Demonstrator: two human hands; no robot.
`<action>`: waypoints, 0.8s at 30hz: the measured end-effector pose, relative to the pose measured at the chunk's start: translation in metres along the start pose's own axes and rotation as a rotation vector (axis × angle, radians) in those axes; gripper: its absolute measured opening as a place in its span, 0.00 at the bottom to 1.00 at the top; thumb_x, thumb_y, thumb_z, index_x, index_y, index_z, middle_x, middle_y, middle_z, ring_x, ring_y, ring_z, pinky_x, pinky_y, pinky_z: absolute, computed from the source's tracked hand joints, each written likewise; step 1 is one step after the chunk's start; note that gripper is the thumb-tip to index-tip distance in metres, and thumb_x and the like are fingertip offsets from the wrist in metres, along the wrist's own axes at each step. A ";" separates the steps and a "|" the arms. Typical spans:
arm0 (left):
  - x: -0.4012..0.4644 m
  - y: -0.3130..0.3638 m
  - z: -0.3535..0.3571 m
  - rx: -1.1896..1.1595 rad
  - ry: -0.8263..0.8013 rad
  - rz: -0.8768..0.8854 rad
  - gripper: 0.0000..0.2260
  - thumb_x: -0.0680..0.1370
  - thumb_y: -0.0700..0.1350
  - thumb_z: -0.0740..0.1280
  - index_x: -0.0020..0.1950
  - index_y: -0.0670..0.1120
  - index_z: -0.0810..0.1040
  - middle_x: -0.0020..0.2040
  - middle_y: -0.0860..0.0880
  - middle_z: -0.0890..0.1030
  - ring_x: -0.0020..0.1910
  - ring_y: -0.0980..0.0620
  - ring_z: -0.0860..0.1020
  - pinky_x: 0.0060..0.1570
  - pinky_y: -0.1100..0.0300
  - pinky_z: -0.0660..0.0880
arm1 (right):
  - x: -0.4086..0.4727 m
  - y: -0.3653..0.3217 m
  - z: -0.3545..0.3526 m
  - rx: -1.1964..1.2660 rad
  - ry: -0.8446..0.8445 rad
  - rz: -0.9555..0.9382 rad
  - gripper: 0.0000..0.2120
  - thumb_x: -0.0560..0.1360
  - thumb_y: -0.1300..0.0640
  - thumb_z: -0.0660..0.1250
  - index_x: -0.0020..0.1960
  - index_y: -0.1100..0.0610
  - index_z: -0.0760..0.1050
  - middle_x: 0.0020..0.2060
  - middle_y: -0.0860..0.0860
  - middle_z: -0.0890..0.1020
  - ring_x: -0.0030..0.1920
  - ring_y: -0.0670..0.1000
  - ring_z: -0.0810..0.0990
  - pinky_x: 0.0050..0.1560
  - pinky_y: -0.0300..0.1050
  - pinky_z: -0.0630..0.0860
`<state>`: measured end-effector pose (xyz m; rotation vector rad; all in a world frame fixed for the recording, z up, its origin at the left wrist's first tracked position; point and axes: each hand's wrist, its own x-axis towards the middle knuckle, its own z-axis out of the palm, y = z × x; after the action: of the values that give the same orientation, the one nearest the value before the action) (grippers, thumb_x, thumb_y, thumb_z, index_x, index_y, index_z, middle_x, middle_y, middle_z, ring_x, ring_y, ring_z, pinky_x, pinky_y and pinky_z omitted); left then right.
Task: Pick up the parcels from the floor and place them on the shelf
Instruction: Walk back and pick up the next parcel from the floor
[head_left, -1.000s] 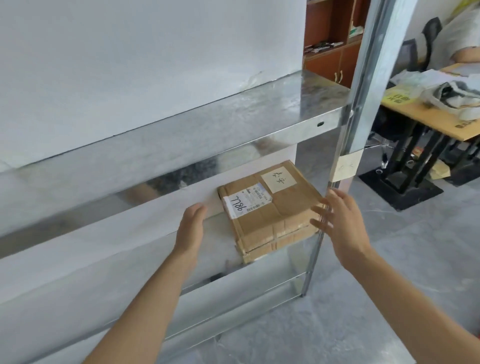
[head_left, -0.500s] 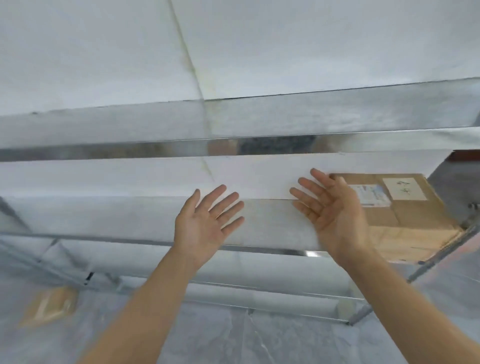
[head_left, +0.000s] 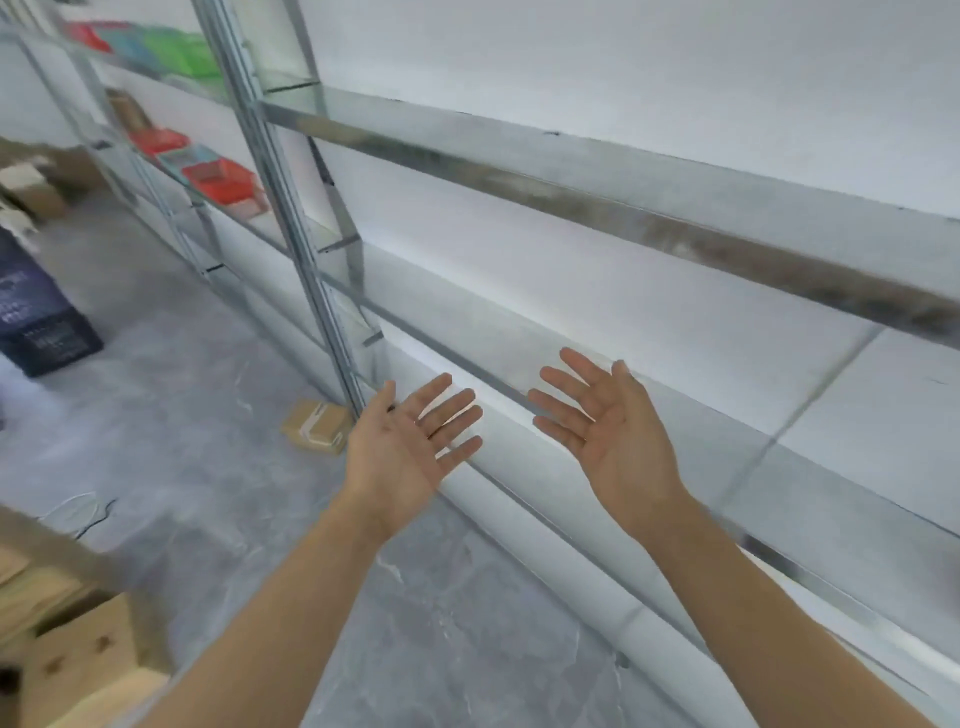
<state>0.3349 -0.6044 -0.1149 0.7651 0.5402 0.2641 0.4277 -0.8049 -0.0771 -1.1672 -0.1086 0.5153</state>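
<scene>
A small brown cardboard parcel lies on the grey floor at the foot of a metal shelf post. My left hand is held out palm up, fingers spread, just right of the parcel and above it, holding nothing. My right hand is also palm up and spread, in front of the middle metal shelf, empty. The parcel seen earlier on the shelf is out of view.
The metal rack runs along the white wall at right. Red and green bins sit on the further rack sections. A dark blue crate stands on the floor at left, wooden boxes at bottom left.
The view has swung left along the rack. The shelved parcel has left the frame and a parcel on the floor has come into view. Both hands stay empty, now palm up.
</scene>
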 end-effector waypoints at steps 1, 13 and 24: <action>0.001 0.014 -0.021 -0.014 0.025 0.020 0.28 0.84 0.60 0.55 0.71 0.43 0.79 0.69 0.38 0.83 0.69 0.38 0.80 0.64 0.41 0.77 | 0.008 0.011 0.025 -0.018 -0.035 0.025 0.23 0.86 0.43 0.52 0.67 0.51 0.80 0.66 0.55 0.84 0.65 0.59 0.84 0.70 0.58 0.76; -0.011 0.129 -0.194 -0.258 0.324 0.195 0.25 0.84 0.60 0.56 0.69 0.43 0.78 0.74 0.37 0.78 0.65 0.38 0.80 0.64 0.41 0.76 | 0.069 0.094 0.218 0.050 -0.248 0.253 0.26 0.86 0.43 0.52 0.77 0.55 0.71 0.71 0.58 0.79 0.71 0.62 0.78 0.75 0.60 0.70; 0.050 0.197 -0.252 -0.302 0.549 0.299 0.25 0.85 0.59 0.55 0.67 0.42 0.79 0.70 0.37 0.80 0.71 0.36 0.78 0.75 0.38 0.69 | 0.189 0.144 0.303 0.100 -0.385 0.365 0.25 0.85 0.42 0.52 0.76 0.52 0.71 0.67 0.54 0.81 0.70 0.61 0.79 0.76 0.61 0.69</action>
<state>0.2308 -0.2987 -0.1422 0.4694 0.8783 0.8296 0.4422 -0.4227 -0.1193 -0.9814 -0.1993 1.0554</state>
